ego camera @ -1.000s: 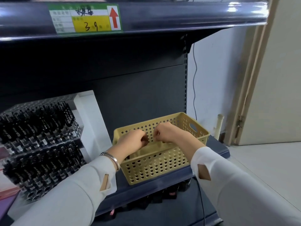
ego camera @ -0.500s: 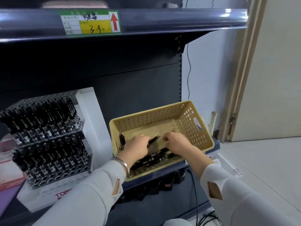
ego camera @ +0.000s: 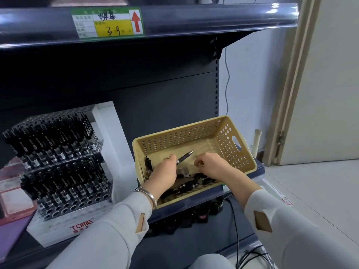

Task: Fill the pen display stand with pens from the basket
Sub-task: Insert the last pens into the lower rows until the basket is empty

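Observation:
A tan perforated basket (ego camera: 180, 136) stands on the dark shelf, with several black pens (ego camera: 189, 185) lying in its near end. Both my hands are inside it. My left hand (ego camera: 164, 172) grips one black pen (ego camera: 184, 156), whose silver tip points up and to the right. My right hand (ego camera: 212, 166) hovers over the pens with curled fingers; nothing shows in its grasp. The clear two-tier pen display stand (ego camera: 64, 171) sits to the left on a white base and holds many black pens; empty holes show in its front bottom row.
A shelf edge with a green and yellow price label (ego camera: 107, 22) runs overhead. Red and purple items (ego camera: 11, 202) lie left of the stand. Dark objects and cables (ego camera: 236, 220) sit under the shelf. A door frame (ego camera: 287, 98) and pale floor lie to the right.
The view dropped from the basket's outer front wall to its inside. My left hand has raised a pen out of the pile; my right hand has moved slightly apart from it.

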Demonstrator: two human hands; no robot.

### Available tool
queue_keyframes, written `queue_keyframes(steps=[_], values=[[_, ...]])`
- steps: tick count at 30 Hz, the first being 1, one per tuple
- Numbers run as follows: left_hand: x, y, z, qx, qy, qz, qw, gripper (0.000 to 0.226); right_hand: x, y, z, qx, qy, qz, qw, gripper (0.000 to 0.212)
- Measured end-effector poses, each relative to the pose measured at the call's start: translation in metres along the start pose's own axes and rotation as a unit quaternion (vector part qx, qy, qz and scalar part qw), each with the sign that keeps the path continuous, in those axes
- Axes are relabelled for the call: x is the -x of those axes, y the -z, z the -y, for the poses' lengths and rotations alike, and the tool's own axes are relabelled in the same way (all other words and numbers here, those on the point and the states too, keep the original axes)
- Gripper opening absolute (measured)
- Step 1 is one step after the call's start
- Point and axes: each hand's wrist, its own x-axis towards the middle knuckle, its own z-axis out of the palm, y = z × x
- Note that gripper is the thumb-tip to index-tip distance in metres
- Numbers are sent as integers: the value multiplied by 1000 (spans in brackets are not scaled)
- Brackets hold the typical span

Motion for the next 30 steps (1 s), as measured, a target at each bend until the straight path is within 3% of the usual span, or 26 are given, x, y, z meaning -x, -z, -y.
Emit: queue_keyframes(steps=[12,17,23,30], values=[[9,17,0,185,73,-109,974,11,-1,-2,41,-24,87,68,994,30],[10,22,13,153,87,-129,976,17,-5,-5,51,-52,83,65,993,30],[5,14,17,70,124,-76,987,25,-6,-8,43,-39,24,74,996,28],[4,3,7,146,216,-14,965,37,-4,-6,33,-49,3,87,995,26]])
